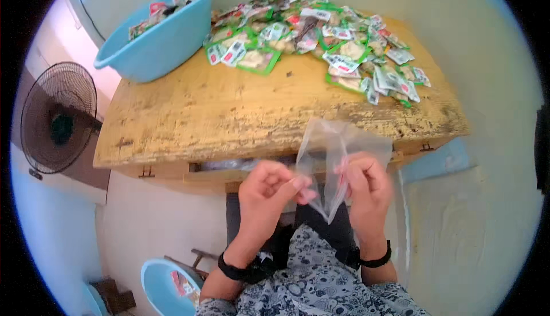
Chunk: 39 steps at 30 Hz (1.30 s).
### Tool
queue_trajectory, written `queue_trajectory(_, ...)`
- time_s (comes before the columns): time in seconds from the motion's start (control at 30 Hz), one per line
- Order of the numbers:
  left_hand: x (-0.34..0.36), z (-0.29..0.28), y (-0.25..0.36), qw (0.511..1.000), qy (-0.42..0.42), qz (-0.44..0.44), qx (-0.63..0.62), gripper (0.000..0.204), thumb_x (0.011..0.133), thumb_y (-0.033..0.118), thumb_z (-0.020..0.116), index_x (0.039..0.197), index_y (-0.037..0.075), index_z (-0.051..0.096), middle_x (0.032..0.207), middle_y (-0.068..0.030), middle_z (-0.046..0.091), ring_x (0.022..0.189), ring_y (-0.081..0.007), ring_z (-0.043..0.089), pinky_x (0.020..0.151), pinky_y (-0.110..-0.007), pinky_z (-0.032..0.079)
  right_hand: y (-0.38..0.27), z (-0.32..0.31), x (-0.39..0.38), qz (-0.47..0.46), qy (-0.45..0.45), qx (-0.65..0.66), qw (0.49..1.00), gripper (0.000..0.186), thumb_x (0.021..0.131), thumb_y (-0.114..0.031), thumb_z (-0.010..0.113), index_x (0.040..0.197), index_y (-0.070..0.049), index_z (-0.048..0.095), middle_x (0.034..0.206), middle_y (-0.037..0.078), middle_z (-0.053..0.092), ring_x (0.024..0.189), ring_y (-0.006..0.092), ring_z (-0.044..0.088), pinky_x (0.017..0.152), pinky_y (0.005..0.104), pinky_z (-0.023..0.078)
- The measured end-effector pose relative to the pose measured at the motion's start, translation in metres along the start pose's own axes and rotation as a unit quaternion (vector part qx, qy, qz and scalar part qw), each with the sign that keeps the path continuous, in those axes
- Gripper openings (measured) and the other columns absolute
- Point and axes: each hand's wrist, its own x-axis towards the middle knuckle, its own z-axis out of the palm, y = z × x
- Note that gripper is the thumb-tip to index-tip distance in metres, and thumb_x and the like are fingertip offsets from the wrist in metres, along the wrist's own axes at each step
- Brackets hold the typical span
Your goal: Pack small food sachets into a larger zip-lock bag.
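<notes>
A clear plastic bag [327, 138] hangs between my two hands, just in front of the desk's near edge. My left hand [270, 193] pinches one side of its mouth between thumb and fingers. The opposite side is gripped by my right hand [365, 187], with the thumb against the fingers. Between them the bag's mouth gapes in a V toward me, and its body stretches away over the desk edge. Nothing shows inside the clear film. Beyond the bag, a heap of small food packets [338, 46] with green edges and white sachets covers the back of the desk.
On the worn wooden desk [229, 110], a large blue basin [160, 46] with packets stands at the left. Below the edge a drawer [217, 175] is pulled out slightly. A fan [60, 118] stands left, and a smaller blue basin [152, 281] sits low by my left arm.
</notes>
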Motion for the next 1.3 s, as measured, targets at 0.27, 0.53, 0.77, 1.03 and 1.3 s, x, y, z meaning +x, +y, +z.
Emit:
queue_trajectory(0.27,-0.003,-0.019,-0.001,0.987,0.018,0.125,0.101,0.004,0.098,-0.002,0.057,0.099,0.000,0.060,0.093,-0.0074,0.064,0.075,-0.0133,0.066,0.065,-0.024,0.051,-0.010,0.000,0.008,0.036,-0.059,-0.021,0.997,0.010,0.101,-0.006,0.054,0.101,0.001,0.061,0.096,0.006,0.068,0.080,0.0102,0.064,0.073,0.0253,0.054)
queue_trajectory(0.53,0.004,-0.054,0.005,0.978,0.114,0.137,0.111,0.007,0.094,0.004,0.057,0.096,0.002,0.063,0.078,-0.0015,0.062,0.064,-0.0091,0.059,0.058,-0.024,0.050,-0.025,-0.054,0.054,-0.069,0.034,-0.166,0.983,0.017,0.102,-0.014,0.054,0.099,-0.001,0.063,0.096,0.006,0.069,0.075,0.0091,0.062,0.066,0.0240,0.050)
queue_trajectory(0.77,0.002,-0.089,0.019,0.978,0.158,0.109,0.077,0.013,0.089,0.002,0.071,0.100,0.003,0.063,0.082,-0.0004,0.064,0.066,-0.0077,0.060,0.059,-0.021,0.050,-0.032,-0.106,0.118,-0.077,-0.041,-0.259,0.962,0.017,0.100,-0.016,0.058,0.093,-0.001,0.062,0.085,0.002,0.063,0.078,0.0081,0.059,0.069,0.0263,0.049)
queue_trajectory(1.03,-0.009,-0.125,0.051,0.967,0.210,0.129,0.067,0.014,0.088,0.003,0.073,0.098,0.006,0.064,0.081,0.0038,0.061,0.065,-0.0038,0.056,0.053,-0.018,0.044,-0.012,-0.102,0.213,-0.166,-0.059,-0.491,0.853,0.024,0.094,-0.026,0.062,0.099,-0.003,0.067,0.095,0.014,0.070,0.091,0.0294,0.068,0.078,0.0409,0.053)
queue_trajectory(1.3,-0.020,-0.148,0.080,0.931,0.299,0.182,0.103,0.017,0.090,0.007,0.071,0.106,0.005,0.065,0.084,0.0027,0.061,0.068,-0.0066,0.057,0.055,-0.019,0.045,0.019,-0.101,0.269,0.018,-0.184,-0.708,0.682,0.057,0.077,-0.036,0.074,0.124,-0.007,0.058,0.113,0.016,0.068,0.109,0.0341,0.064,0.087,0.0461,0.052)
